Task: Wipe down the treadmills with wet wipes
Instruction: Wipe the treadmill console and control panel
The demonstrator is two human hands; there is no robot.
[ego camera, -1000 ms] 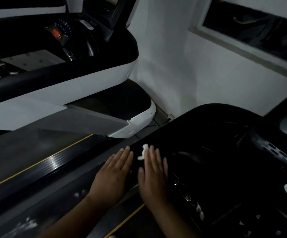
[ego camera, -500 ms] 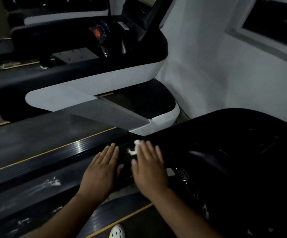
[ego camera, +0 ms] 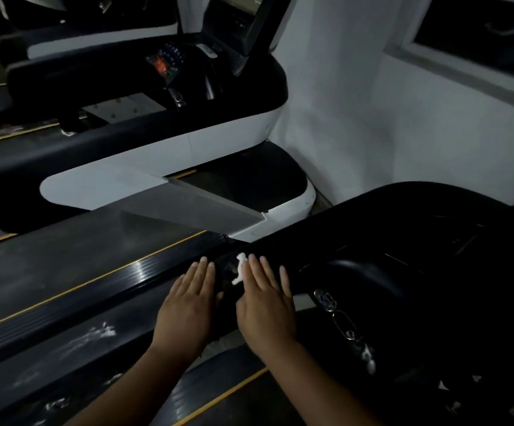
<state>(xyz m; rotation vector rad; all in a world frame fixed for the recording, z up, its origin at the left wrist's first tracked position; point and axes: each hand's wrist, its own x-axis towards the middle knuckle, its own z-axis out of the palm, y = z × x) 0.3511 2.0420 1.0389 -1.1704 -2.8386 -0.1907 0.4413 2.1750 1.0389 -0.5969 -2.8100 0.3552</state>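
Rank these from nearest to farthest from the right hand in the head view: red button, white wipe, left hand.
1. White wipe: right beside the right hand's forefinger.
2. Left hand: just to its left, fingers straight.
3. Red button: far ahead, on the next treadmill's console.

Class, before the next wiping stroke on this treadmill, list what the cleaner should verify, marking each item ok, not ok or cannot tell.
1. Wet wipe in reach: ok, it shows at the right hand's index finger.
2. Right hand flat for pressing: ok, fingers straight.
3. Left hand off the wipe: ok, flat beside it, apart.
4. Treadmill rail clean: not ok, white streaks show on it.
5. Wipe wet enough: cannot tell.
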